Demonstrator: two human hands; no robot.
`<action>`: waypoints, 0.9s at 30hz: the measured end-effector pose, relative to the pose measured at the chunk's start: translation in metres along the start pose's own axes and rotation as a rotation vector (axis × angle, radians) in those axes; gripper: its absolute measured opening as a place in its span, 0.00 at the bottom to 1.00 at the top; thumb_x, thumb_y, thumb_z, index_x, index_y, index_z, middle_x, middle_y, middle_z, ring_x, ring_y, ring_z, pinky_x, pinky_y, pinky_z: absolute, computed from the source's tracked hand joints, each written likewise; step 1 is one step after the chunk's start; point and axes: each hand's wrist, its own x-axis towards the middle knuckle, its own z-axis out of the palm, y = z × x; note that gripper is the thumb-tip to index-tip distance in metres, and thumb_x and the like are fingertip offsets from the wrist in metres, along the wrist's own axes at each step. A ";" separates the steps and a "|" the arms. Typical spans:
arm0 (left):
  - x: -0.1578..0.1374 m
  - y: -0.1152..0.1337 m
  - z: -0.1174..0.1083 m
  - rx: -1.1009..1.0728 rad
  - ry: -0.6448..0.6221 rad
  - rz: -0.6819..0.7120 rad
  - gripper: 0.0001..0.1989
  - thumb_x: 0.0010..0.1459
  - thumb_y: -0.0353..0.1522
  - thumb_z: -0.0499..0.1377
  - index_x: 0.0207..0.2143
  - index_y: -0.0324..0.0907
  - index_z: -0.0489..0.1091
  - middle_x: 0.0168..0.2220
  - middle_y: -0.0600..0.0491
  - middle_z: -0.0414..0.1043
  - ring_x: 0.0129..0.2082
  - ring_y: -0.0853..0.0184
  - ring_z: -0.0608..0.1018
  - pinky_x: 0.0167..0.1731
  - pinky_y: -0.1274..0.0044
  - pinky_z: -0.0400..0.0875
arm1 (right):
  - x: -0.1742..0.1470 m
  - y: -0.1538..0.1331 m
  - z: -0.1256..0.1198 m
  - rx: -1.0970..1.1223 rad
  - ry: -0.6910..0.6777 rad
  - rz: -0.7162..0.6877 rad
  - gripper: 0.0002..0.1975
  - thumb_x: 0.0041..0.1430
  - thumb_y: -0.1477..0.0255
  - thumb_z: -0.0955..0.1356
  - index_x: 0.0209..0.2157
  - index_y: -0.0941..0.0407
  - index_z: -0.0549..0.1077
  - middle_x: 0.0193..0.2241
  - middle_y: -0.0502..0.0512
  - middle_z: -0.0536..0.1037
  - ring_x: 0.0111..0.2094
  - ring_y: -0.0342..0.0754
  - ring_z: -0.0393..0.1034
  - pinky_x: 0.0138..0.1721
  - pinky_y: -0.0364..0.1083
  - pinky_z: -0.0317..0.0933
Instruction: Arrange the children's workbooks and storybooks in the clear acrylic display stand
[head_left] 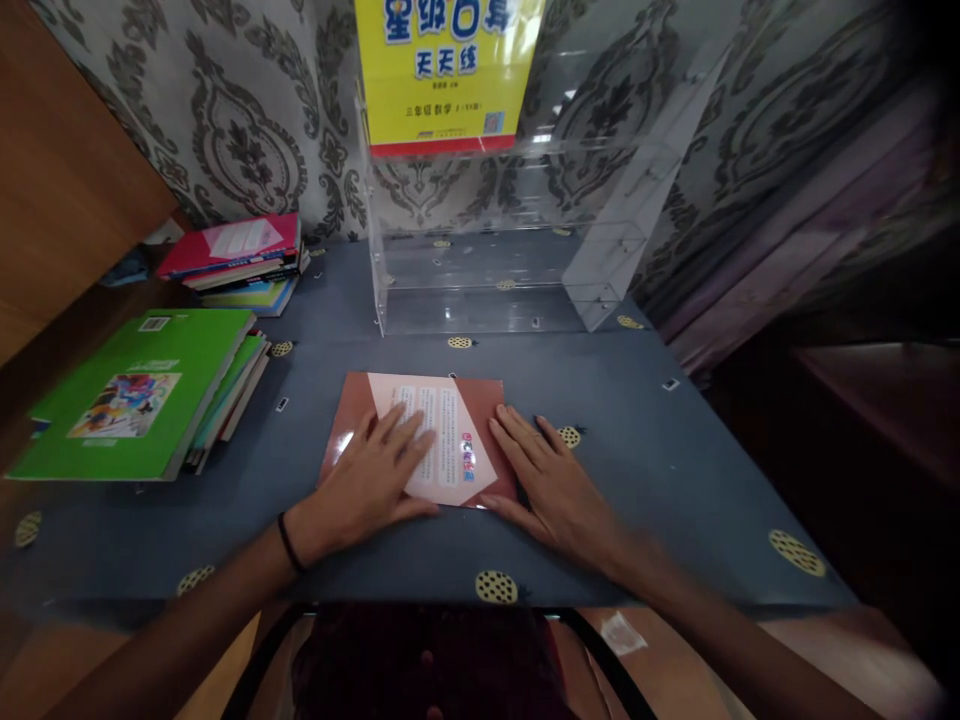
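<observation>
On the blue tablecloth (645, 450), both hands are pressing flat, fingers spread, on a brown book (480, 400): left hand (371, 485) covering its lower left, right hand (551, 480) its right edge. Nothing is being gripped; the clear rack (480, 290) behind is standing bare, stacks (150, 390) waiting left.

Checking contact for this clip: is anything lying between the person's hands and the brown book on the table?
Nothing visible does. The left hand lies flat on the brown book, fingers over its pale panel, and the right hand rests open on its right edge and the blue tablecloth.
</observation>
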 end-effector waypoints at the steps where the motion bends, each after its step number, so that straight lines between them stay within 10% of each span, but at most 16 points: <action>1: -0.001 0.004 -0.001 -0.002 -0.018 0.026 0.40 0.62 0.58 0.50 0.66 0.40 0.57 0.68 0.39 0.56 0.69 0.45 0.56 0.63 0.53 0.56 | -0.002 0.000 0.000 0.022 -0.006 -0.002 0.47 0.67 0.48 0.59 0.72 0.60 0.31 0.69 0.69 0.55 0.69 0.61 0.51 0.66 0.62 0.50; 12: -0.004 0.014 -0.015 0.300 0.138 0.378 0.16 0.70 0.26 0.45 0.55 0.29 0.65 0.50 0.33 0.75 0.49 0.51 0.79 0.47 0.63 0.74 | -0.002 0.004 -0.005 0.269 0.018 -0.029 0.35 0.64 0.54 0.67 0.67 0.54 0.58 0.66 0.64 0.62 0.67 0.61 0.56 0.65 0.70 0.49; 18: 0.008 0.010 -0.022 0.194 0.214 0.293 0.08 0.68 0.26 0.47 0.42 0.36 0.66 0.30 0.49 0.74 0.28 0.65 0.77 0.24 0.75 0.70 | 0.017 0.007 -0.006 0.570 0.151 -0.057 0.13 0.69 0.66 0.64 0.52 0.49 0.75 0.47 0.54 0.83 0.52 0.53 0.76 0.62 0.67 0.58; 27: 0.014 -0.002 -0.024 0.003 0.243 0.218 0.10 0.70 0.27 0.46 0.37 0.40 0.65 0.26 0.52 0.73 0.25 0.67 0.75 0.22 0.77 0.64 | 0.045 0.029 -0.004 0.705 0.069 -0.058 0.13 0.64 0.58 0.68 0.42 0.47 0.82 0.40 0.54 0.85 0.46 0.56 0.79 0.60 0.67 0.61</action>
